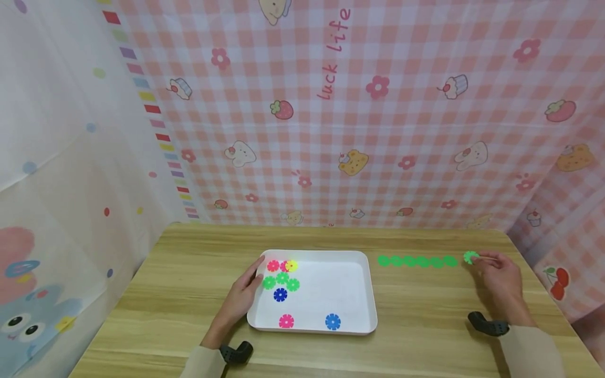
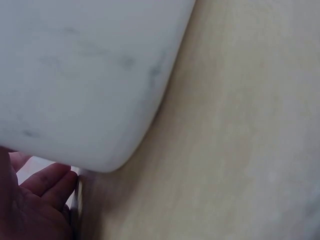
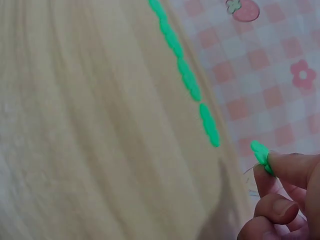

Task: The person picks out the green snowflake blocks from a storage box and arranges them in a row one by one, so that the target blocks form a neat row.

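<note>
In the head view a white tray [image 1: 321, 294] holds several flower-shaped discs at its left side: pink, a yellow disc [image 1: 291, 265], green and a dark blue disc [image 1: 280, 294]. My left hand [image 1: 239, 295] touches the tray's left edge, fingers fairly straight; the left wrist view shows the hand [image 2: 42, 205] beside the tray's underside or outer wall [image 2: 90, 90]. To the right of the tray, several green discs [image 1: 410, 261] lie in a row. Past the row's right end, my right hand [image 1: 502, 278] pinches one green disc [image 1: 470, 257] between thumb and finger, as the right wrist view also shows.
A pink disc [image 1: 285, 321] and a blue disc [image 1: 333, 322] lie near the tray's front edge. The wooden table [image 1: 425, 346] ends at a checked cloth [image 1: 378, 126] behind, with a white printed curtain [image 1: 71, 157] on the left. Each wrist wears a black device.
</note>
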Demonstrator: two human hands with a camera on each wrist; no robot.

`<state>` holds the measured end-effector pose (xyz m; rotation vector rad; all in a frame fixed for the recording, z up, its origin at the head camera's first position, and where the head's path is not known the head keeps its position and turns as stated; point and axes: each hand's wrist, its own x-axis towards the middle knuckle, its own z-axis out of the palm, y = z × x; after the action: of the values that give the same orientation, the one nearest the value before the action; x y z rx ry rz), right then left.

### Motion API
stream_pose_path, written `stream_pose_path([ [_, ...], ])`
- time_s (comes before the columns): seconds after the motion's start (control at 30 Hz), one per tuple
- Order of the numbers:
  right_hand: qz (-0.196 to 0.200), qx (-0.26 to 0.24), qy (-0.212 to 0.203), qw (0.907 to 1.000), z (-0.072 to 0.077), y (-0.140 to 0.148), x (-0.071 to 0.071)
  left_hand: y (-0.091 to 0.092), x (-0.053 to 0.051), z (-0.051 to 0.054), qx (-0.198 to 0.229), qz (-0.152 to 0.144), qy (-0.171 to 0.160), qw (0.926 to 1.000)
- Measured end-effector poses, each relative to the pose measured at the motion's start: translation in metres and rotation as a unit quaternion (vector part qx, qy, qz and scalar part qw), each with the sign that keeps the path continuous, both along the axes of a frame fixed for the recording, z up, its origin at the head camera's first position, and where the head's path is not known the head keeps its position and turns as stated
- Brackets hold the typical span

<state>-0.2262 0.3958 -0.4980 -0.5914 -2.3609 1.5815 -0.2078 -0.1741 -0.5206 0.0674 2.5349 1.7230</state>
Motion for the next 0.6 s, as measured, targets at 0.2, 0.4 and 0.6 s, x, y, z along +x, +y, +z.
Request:
stream_pose_path([
  [0.2, -0.03, 0.021, -0.008, 0.9993, -0.012, -0.003, -0.006, 0.0, 0.0, -0.001, 0.004, -0.004, -0.001, 1.0],
  [0.4, -0.046, 0.046, -0.013, 0.9978, -0.016, -0.006, -0.012, -0.001, -0.001, -0.002, 0.001, -0.003, -0.003, 1.0],
  [0.6, -0.051, 0.061, -0.012, 0.9967, -0.017, -0.007, -0.014, 0.0, -0.001, -0.002, -0.007, 0.002, -0.003, 1.0],
])
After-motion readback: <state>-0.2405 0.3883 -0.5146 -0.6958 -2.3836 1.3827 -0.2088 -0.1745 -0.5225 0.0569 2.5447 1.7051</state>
